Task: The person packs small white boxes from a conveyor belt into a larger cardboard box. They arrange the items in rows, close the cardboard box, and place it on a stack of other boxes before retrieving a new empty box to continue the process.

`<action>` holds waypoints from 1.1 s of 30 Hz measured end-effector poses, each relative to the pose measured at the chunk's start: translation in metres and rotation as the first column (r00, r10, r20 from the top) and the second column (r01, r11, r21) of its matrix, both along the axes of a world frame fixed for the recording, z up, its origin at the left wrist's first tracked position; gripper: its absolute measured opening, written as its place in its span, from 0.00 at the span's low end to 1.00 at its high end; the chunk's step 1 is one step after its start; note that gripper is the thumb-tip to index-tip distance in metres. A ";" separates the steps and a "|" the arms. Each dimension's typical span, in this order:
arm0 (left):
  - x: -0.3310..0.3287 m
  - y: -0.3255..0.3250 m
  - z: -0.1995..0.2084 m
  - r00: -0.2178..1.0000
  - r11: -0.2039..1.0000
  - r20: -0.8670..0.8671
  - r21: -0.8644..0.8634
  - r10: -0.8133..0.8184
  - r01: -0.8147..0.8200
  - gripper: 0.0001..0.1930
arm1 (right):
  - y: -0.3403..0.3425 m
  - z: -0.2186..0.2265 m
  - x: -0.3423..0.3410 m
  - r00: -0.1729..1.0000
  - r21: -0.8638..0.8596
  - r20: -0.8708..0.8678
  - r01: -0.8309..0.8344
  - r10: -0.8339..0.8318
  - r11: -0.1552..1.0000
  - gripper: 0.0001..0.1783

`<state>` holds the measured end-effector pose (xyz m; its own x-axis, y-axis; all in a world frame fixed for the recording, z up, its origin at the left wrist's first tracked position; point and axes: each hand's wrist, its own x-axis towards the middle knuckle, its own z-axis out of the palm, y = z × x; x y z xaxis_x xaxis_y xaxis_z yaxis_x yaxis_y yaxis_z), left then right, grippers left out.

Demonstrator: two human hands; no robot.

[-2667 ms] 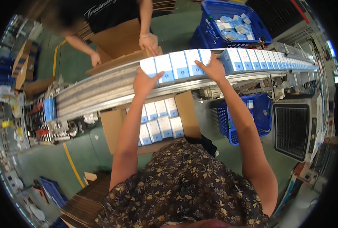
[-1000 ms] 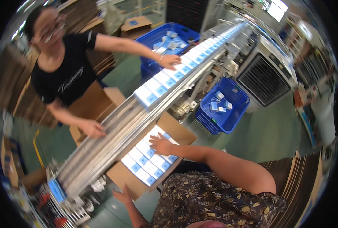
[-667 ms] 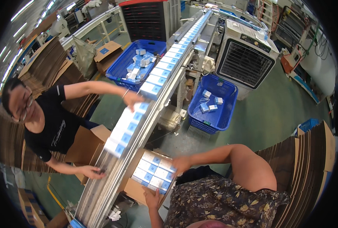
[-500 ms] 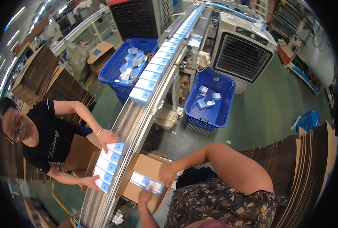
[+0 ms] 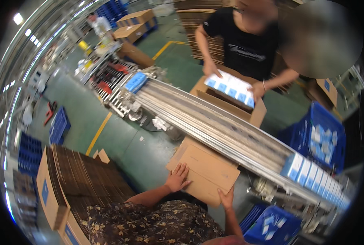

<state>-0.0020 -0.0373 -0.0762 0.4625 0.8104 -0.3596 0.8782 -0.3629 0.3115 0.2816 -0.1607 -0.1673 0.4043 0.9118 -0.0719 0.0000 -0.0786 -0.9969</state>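
In front of me a brown cardboard box (image 5: 208, 171) sits against the near side of the conveyor, its top flaps folded down over the inside. Flat on its left part lies my left hand (image 5: 178, 178), fingers spread. At the box's right near corner my right hand (image 5: 227, 198) grips the edge, thumb on top and fingers along the side. Across the conveyor, a co-worker's two hands hold a row of small white-and-blue boxes (image 5: 231, 88) over an open cardboard box (image 5: 257, 116).
The conveyor (image 5: 214, 122) runs diagonally, with more white-and-blue boxes (image 5: 312, 175) at its right and a blue package (image 5: 136, 82) at its left end. Blue baskets (image 5: 341, 139) hold loose small boxes. Flattened cardboard (image 5: 88, 175) is stacked at my left.
My view has swung left. The box before me, open with small boxes showing inside, now has its flaps down under my hands. The co-worker's row has moved from the conveyor to over a box.
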 end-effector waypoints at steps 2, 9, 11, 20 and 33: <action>-0.005 -0.001 -0.014 0.967 0.968 0.120 0.092 0.224 -0.235 0.37 | 0.000 -0.007 -0.021 0.997 -0.020 0.066 0.031 -0.030 0.999 0.34; -0.048 0.089 -0.040 0.497 0.439 0.202 0.273 0.844 -0.856 0.24 | 0.035 -0.023 -0.063 0.996 -0.267 -0.051 -0.086 0.075 0.960 0.26; -0.079 0.098 -0.051 0.523 0.430 0.252 0.343 0.815 -0.835 0.25 | 0.050 -0.092 -0.070 0.996 -0.381 0.037 -0.065 0.085 0.922 0.27; -0.276 0.200 -0.100 0.568 0.615 0.356 -0.024 0.742 -0.788 0.30 | 0.111 -0.213 -0.224 0.585 -0.174 -0.805 -0.069 -0.102 0.982 0.38; -0.769 0.304 -0.065 0.014 0.102 0.390 -0.206 0.921 -0.973 0.38 | 0.410 -0.068 -0.642 0.800 -0.470 -0.599 -0.315 -0.036 0.825 0.38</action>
